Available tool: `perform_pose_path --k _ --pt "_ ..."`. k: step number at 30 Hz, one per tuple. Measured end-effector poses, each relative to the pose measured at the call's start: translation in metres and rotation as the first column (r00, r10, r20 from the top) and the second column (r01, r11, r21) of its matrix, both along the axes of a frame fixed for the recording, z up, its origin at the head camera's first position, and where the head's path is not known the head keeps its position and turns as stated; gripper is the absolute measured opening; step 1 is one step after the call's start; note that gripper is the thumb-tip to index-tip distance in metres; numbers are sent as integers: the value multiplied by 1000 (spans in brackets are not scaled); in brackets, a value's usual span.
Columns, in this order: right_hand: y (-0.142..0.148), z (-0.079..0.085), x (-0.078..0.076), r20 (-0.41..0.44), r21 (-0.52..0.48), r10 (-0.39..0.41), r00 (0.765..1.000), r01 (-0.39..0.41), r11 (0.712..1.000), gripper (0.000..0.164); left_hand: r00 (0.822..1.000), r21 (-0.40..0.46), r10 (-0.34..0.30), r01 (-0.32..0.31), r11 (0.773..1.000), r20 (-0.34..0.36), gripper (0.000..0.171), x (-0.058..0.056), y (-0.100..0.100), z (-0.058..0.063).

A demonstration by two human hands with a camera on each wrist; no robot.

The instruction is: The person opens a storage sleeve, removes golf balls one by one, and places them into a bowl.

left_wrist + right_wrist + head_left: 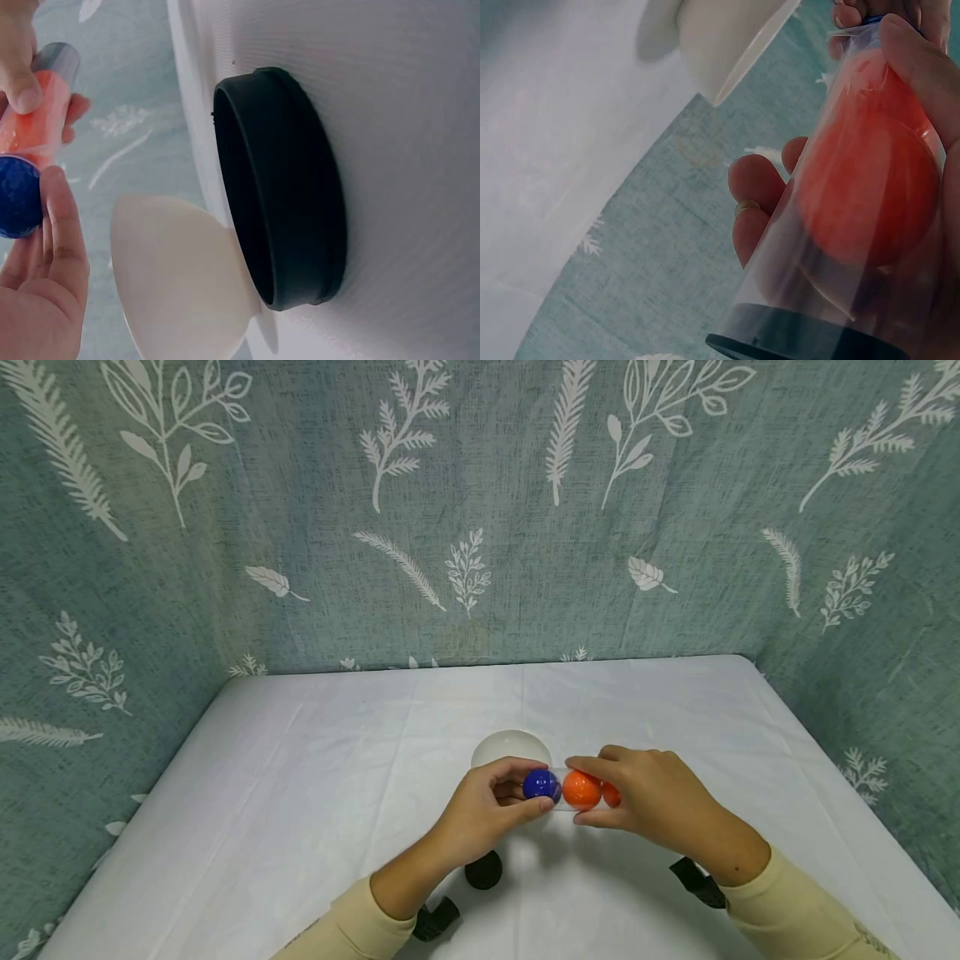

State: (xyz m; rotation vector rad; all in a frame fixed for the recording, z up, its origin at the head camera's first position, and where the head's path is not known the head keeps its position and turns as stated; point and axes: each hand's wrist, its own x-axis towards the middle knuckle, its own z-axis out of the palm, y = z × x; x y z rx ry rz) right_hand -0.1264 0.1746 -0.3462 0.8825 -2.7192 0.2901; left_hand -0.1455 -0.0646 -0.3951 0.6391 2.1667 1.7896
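A clear tube [769, 289] lies sideways above the table, with two orange balls [582, 790] inside. My right hand [652, 789] grips the tube around its right part, thumb below and fingers above in the head view. A dark cap [810, 330] covers the tube's end on that side. At the other end is a shiny blue ball [537, 783], which my left hand [480, 802] pinches between thumb and fingers. Whether the ball sits partly inside the tube's mouth I cannot tell. Below my left hand a round black lid [300, 187] rests on the table.
A white bowl [512, 746] stands on the table just beyond the hands. White cloth covers the table [337, 760]. Leaf-patterned green fabric [315, 485] hangs behind and at both sides. Black wrist-worn devices [437, 918] show under both forearms.
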Motion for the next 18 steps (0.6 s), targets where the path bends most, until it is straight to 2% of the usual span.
perform_pose_path --k 8,13,18 --pt "2 -11 0 21 -34 -7 1000 8 999 54 1000 -47 -12 12 999 -1 40 0 -1 -1" --pt "3 -16 1 39 -51 -12 999 14 999 55 1000 -82 -17 16 996 -11 45 0 -1 0" --pt "3 -20 1 46 -51 -17 999 20 999 55 999 -131 -1 -5 991 -44 46 -2 -3 0"
